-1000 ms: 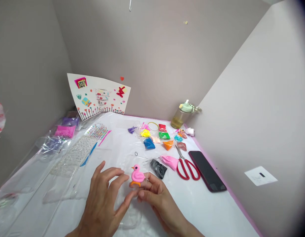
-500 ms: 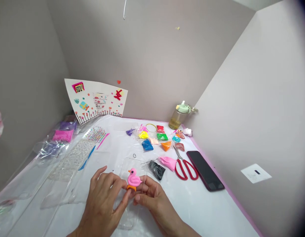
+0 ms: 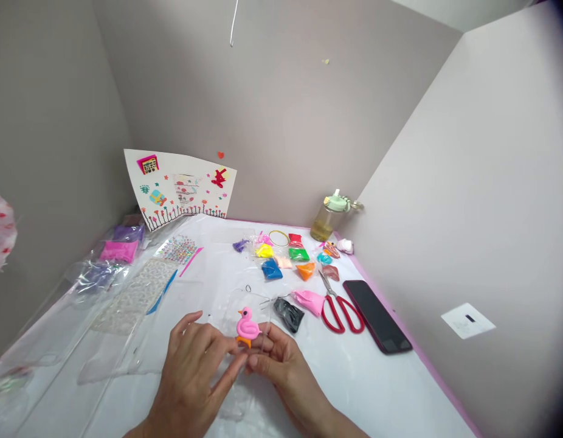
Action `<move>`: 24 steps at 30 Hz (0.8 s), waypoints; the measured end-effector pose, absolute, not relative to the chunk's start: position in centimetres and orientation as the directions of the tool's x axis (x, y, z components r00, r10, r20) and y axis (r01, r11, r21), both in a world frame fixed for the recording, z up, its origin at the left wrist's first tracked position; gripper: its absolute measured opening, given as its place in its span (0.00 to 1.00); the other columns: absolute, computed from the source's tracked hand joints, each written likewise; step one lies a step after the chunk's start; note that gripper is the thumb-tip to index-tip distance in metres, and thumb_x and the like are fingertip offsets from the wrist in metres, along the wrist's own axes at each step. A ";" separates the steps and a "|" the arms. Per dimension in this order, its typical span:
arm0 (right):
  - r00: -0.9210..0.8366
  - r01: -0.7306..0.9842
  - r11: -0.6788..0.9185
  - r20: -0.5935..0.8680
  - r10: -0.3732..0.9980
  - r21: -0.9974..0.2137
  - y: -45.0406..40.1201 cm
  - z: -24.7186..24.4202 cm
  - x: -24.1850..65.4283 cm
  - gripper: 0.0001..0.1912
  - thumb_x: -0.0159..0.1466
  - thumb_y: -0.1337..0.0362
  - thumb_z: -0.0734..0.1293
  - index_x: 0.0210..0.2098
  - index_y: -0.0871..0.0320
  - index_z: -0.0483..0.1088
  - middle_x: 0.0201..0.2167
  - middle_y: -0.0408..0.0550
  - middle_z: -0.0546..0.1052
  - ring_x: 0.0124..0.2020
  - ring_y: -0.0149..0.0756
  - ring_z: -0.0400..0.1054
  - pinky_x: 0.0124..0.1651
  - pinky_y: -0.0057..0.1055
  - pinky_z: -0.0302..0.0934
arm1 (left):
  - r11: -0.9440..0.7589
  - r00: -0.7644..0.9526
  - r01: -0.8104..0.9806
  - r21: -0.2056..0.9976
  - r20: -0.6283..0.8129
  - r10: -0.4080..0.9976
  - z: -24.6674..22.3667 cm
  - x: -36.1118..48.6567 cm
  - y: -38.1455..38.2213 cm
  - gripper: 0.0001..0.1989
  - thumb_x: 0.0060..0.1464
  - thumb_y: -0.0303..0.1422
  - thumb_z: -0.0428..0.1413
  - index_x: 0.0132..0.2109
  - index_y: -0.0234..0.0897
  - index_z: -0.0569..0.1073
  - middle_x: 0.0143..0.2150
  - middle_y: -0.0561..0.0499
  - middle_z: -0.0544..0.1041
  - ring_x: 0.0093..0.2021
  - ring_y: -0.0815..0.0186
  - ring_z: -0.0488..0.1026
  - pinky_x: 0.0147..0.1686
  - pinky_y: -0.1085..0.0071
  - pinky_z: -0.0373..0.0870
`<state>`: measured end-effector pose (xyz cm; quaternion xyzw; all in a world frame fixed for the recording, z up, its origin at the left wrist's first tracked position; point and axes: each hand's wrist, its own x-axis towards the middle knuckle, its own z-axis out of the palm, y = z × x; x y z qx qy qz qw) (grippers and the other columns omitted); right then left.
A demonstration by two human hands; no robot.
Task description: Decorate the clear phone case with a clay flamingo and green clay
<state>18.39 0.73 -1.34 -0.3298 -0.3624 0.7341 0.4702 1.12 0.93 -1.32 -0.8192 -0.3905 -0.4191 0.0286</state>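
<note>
A small pink clay duck with a dark eye, orange beak and orange feet stands out against a clear plastic case, which looks like a phone case. My left hand has its index finger and thumb tips at the duck's orange feet, pinching or pressing them. From the other side, my right hand grips the case's edge, its fingers behind the duck and its thumb in front. The lower part of the case is hard to make out against the white table cover.
Red-handled scissors and a black phone lie to the right. A black clay packet and a pink one sit beyond my right hand. Several coloured packets and a bottle stand farther back. Sticker sheets lie left.
The view has shifted slightly. My left thumb has slid a little along the duck's feet, and the duck sits at nearly the same place between my hands.
</note>
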 end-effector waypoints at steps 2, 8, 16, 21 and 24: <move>-0.312 -0.463 -0.281 -0.142 0.939 -0.840 0.7 -1.4 18.2 0.19 0.53 0.64 0.80 0.40 0.59 0.73 0.36 0.46 0.80 0.39 0.36 0.74 0.45 0.31 0.62 | -0.699 0.336 0.653 0.292 0.715 0.613 -1.1 1.4 0.8 0.07 0.61 0.21 0.57 0.41 0.39 0.71 0.32 0.54 0.70 0.35 0.63 0.67 0.55 0.48 0.56; -0.267 -0.442 -0.253 -0.143 0.953 -0.861 0.3 -1.4 17.8 0.21 0.52 0.62 0.81 0.41 0.57 0.72 0.39 0.47 0.81 0.43 0.37 0.76 0.47 0.30 0.63 | -0.661 0.267 0.661 0.355 0.713 0.649 -1.1 1.7 0.7 0.04 0.60 0.25 0.59 0.39 0.39 0.73 0.32 0.53 0.69 0.35 0.62 0.66 0.55 0.46 0.55; -0.262 -0.436 -0.225 -0.116 0.958 -0.871 0.1 -1.7 17.5 0.21 0.52 0.61 0.81 0.40 0.57 0.72 0.38 0.46 0.80 0.41 0.36 0.75 0.47 0.29 0.63 | -0.643 0.255 0.675 0.363 0.703 0.664 -1.0 1.8 0.9 0.06 0.60 0.23 0.57 0.37 0.39 0.73 0.31 0.53 0.67 0.35 0.62 0.65 0.54 0.46 0.56; -0.273 -0.439 -0.223 -0.108 0.956 -0.870 0.2 -1.9 17.5 0.21 0.52 0.61 0.81 0.41 0.58 0.72 0.37 0.46 0.80 0.41 0.35 0.75 0.47 0.30 0.63 | -0.641 0.256 0.667 0.378 0.692 0.675 -1.2 1.7 0.9 0.07 0.60 0.22 0.55 0.38 0.39 0.73 0.31 0.53 0.68 0.36 0.62 0.65 0.55 0.47 0.55; -0.280 -0.445 -0.236 -0.117 0.953 -0.864 0.3 -2.0 17.5 0.21 0.52 0.62 0.81 0.41 0.58 0.73 0.38 0.46 0.80 0.41 0.35 0.75 0.47 0.30 0.63 | -0.638 0.252 0.647 0.418 0.672 0.696 -1.4 1.6 0.9 0.07 0.60 0.23 0.56 0.38 0.41 0.74 0.31 0.54 0.69 0.35 0.63 0.66 0.56 0.48 0.54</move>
